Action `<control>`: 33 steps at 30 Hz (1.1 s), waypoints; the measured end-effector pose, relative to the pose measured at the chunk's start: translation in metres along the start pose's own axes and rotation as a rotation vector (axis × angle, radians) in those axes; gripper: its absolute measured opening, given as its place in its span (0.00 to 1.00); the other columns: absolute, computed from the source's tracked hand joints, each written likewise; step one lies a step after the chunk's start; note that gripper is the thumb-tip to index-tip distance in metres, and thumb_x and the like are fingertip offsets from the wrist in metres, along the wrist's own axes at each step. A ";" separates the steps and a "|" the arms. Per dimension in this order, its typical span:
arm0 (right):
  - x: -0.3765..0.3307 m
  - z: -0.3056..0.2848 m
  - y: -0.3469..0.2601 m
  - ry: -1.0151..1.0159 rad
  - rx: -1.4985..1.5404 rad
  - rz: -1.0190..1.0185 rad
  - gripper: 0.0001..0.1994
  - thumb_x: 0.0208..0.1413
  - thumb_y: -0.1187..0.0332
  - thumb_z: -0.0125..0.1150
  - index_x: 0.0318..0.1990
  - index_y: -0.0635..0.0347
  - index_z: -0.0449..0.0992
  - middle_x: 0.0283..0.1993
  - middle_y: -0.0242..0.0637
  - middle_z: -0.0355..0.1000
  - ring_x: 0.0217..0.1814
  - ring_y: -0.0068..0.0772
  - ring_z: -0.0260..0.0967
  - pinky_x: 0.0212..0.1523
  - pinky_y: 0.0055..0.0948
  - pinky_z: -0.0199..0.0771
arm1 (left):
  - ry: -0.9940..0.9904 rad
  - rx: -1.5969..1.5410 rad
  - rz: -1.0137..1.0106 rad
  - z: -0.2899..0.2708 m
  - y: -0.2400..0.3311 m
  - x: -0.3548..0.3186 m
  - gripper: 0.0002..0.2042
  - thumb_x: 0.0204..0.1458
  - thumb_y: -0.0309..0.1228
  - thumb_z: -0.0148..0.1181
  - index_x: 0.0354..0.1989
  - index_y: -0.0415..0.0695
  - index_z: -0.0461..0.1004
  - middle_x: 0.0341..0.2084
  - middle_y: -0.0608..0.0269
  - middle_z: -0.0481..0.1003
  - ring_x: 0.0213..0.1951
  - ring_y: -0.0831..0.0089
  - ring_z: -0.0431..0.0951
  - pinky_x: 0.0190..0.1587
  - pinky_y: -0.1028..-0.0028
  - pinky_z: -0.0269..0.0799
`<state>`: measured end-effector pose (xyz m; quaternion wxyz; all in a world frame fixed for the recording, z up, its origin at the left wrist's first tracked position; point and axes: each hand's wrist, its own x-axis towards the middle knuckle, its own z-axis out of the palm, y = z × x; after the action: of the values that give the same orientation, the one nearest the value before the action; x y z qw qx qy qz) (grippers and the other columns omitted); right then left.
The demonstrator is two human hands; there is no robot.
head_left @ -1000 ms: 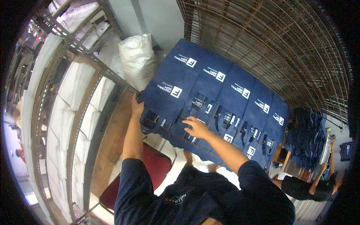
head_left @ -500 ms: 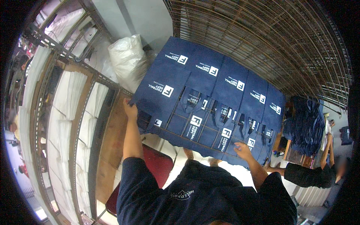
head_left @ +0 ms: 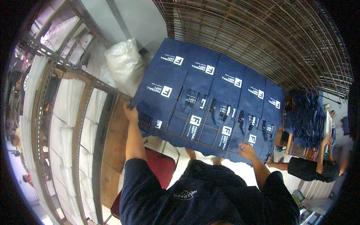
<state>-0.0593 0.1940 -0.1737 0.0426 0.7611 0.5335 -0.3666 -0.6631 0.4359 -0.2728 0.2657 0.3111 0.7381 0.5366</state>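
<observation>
A wire drying rack [head_left: 165, 131] stretches in front of me, its thin rods showing along the near side. Dark blue fabric bags [head_left: 159, 77] with white print lie over it in overlapping rows, their handles toward the middle. At the rack's left edge, beside a bag corner, my left hand [head_left: 131, 112] is closed; the bag and rim hide part of its grip. My right hand [head_left: 247, 152] is at the near edge, right of the middle, with fingers curled around the rack's rod. Its fingertips are partly hidden.
Stacked wire racks [head_left: 247, 30] rise beyond the bags. A white plastic sack [head_left: 123, 63] stands at the far left. Shelving with white stacks [head_left: 67, 108] runs along my left. A red chair [head_left: 159, 168] is below the rack. Another person [head_left: 313, 168] works at right near piled blue fabric [head_left: 305, 118].
The bags and rack sit slightly further left in view. My right hand has shifted a little right, its fingers more curled. At the right, the other person's arms have moved slightly.
</observation>
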 end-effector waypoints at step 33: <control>-0.060 -0.092 0.223 1.098 0.248 0.166 0.13 0.45 0.59 0.57 0.36 0.55 0.76 0.33 0.43 0.74 0.35 0.42 0.72 0.38 0.38 0.70 | 0.344 0.485 0.476 -0.046 0.013 -0.193 0.32 0.48 0.39 0.59 0.56 0.31 0.55 0.53 0.39 0.61 0.53 0.48 0.64 0.55 0.60 0.60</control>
<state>0.1660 0.0938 -0.1430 -0.3020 0.8787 0.3688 0.0277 -0.5661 0.2663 -0.2359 -0.0754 0.4331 0.7846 0.4371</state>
